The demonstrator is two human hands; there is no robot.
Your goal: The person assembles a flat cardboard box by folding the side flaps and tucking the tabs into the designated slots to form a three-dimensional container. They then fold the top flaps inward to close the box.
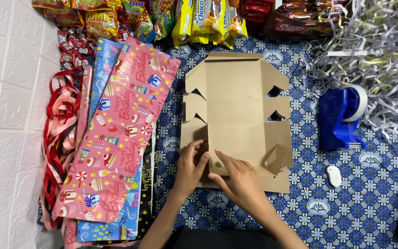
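A flat, unfolded brown cardboard box blank (236, 110) lies on a blue patterned cloth (365, 203). My left hand (190, 169) pinches a side flap at the blank's lower left corner. My right hand (238, 180) rests on the blank's near edge, its fingers pressing the cardboard beside the left hand. A small flap at the lower right of the blank stands partly raised.
Sheets of pink and blue gift wrap (120, 129) lie left of the blank, with red and pink ribbons (58, 138) beside them. A blue tape dispenser (342, 117) and a small white object (333, 176) sit on the right. Snack packets (199, 18) line the far edge; shredded paper (378, 50) fills the far right.
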